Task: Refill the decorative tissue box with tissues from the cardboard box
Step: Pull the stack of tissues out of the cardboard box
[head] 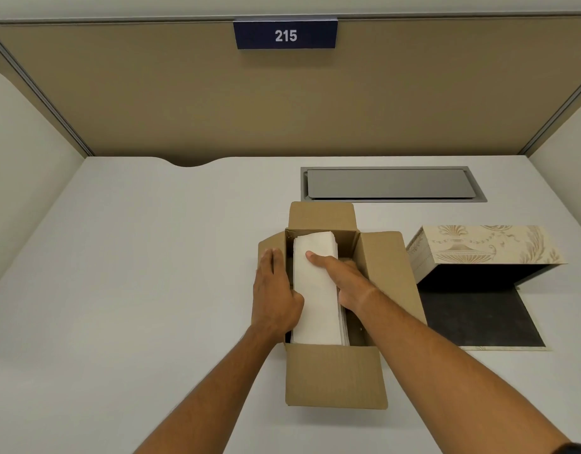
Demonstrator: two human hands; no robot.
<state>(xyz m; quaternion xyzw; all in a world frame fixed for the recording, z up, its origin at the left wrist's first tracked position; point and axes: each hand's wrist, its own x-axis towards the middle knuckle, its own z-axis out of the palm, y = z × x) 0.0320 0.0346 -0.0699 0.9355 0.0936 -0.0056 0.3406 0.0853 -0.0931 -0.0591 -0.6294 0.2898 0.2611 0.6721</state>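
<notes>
A brown cardboard box [335,375] stands open on the desk, all flaps folded out. Inside it lies a white stack of tissues [315,303], lengthwise. My left hand [276,290] rests on the box's left flap, thumb tucked against the stack's left side. My right hand [341,276] grips the stack, thumb flat on top and fingers down inside the box along its right side. To the right lies the cream decorative tissue box [485,245], tipped on its side with its dark inside showing and its black-lined flap [479,317] flat on the desk.
A white desk [135,273] sits between tan partition walls. A grey metal cable hatch [392,184] is set into the desk behind the boxes. A blue sign reading 215 [285,35] hangs on the back partition.
</notes>
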